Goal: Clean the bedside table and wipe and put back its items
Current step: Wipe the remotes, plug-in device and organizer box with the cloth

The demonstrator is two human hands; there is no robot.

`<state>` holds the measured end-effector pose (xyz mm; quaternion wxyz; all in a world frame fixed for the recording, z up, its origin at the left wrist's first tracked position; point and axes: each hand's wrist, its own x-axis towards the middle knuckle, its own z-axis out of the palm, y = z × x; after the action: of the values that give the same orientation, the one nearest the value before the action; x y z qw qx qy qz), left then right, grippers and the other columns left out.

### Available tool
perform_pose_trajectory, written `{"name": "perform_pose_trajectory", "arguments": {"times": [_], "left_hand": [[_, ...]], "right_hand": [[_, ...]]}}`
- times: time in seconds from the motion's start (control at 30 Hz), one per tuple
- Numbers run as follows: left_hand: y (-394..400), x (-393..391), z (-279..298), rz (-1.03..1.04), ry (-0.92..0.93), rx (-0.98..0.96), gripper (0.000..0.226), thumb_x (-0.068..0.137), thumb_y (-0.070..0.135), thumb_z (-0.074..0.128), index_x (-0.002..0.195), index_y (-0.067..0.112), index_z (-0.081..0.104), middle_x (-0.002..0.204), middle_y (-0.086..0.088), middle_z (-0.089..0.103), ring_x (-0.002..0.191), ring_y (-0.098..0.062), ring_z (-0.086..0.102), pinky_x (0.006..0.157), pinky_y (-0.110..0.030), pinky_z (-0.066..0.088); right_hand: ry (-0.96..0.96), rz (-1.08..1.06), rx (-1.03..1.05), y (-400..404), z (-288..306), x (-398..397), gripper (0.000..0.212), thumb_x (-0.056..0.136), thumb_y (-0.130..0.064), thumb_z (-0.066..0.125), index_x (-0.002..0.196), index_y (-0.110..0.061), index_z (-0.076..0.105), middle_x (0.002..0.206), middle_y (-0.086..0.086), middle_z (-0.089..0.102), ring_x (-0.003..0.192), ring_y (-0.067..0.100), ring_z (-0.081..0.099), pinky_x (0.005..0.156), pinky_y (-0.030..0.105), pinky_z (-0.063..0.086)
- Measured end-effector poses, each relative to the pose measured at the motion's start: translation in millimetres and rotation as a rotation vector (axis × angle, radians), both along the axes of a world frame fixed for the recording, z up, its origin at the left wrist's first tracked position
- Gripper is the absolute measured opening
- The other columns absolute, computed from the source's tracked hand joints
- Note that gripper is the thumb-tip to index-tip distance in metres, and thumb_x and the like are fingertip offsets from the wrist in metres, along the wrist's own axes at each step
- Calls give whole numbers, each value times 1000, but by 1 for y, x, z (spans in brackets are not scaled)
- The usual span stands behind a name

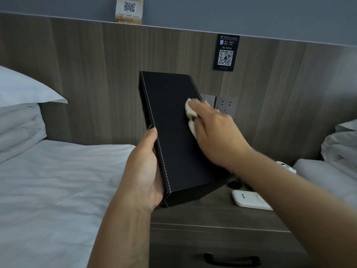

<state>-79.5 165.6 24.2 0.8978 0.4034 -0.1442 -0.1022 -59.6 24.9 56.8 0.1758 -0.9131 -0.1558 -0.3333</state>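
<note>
A black leather box (172, 130) with white stitching is held upright and tilted above the wooden bedside table (208, 215). My left hand (143, 171) grips its lower left edge, thumb on the front face. My right hand (214, 132) holds a crumpled white cloth (190, 113) and presses it against the box's upper right face. A white flat device (249, 200) lies on the table to the right, partly under my right forearm.
A bed with white sheets (58, 190) and pillows (19, 105) lies to the left, a second bed (336, 163) to the right. The wood headboard panel carries a wall socket (226, 104) and a dark QR sign (225, 53). The table's drawer has a black handle (231, 260).
</note>
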Motion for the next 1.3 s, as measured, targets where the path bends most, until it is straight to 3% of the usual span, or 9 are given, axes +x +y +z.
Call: {"name": "perform_pose_trajectory", "arguments": {"times": [0.17,0.27,0.4,0.63,0.8,0.87,0.97,1.1,1.3], "left_hand": [[1,13,0,38,25,-7,50,98,31,43,69,13,79,78,-7,76,67,-17,74,47,-26,55],[4,18,0,89,40,-9,41,98,31,44,80,10,75,76,-9,76,63,-18,73,43,-26,54],[14,18,-5,22,63,-11,41,95,40,48,91,12,79,97,-13,75,86,-28,74,70,-43,61],[4,17,-4,-36,48,40,47,99,42,42,97,10,76,97,-11,75,86,-20,73,74,-31,61],[9,25,-11,679,-240,392,29,98,32,42,98,25,71,90,-3,74,88,-16,71,82,-43,57],[10,25,-25,817,-175,394,27,98,24,41,98,27,68,84,2,73,83,-14,71,73,-36,58],[3,22,-49,785,-38,347,24,97,16,43,96,24,65,84,10,70,83,-15,68,72,-34,53],[-5,23,-65,779,-67,417,17,98,15,47,104,26,58,92,13,65,85,-8,65,73,-25,53],[-19,28,-81,697,-119,650,40,104,33,26,93,10,56,84,-7,58,79,-15,56,73,-24,45]], "right_hand": [[-59,-70,-48,11,56,71,10,94,-16,39,91,-22,46,94,5,53,96,35,57,80,37,45],[-34,-18,-117,23,63,81,10,94,-14,40,91,-20,47,95,3,54,92,30,55,79,32,37],[53,233,-269,33,27,34,28,97,-7,41,122,-6,55,133,7,54,134,24,41,113,29,18],[20,294,-172,13,-26,-33,49,94,-11,38,142,-12,45,150,1,42,144,12,28,120,28,16],[92,278,-106,15,-18,-27,43,96,-6,38,136,-11,52,141,3,53,137,9,37,113,13,16],[148,251,-93,16,-7,-14,33,97,-4,40,123,-6,59,118,7,67,107,6,57,90,0,28],[240,169,-116,21,5,13,32,98,-11,39,120,-13,62,104,-3,68,71,1,55,66,3,36],[361,131,-125,25,13,39,34,98,-16,41,123,-21,62,119,-5,66,108,13,58,90,22,42],[344,142,-63,24,9,40,33,97,-16,41,120,-20,64,117,-7,67,108,11,58,95,28,44]]}}
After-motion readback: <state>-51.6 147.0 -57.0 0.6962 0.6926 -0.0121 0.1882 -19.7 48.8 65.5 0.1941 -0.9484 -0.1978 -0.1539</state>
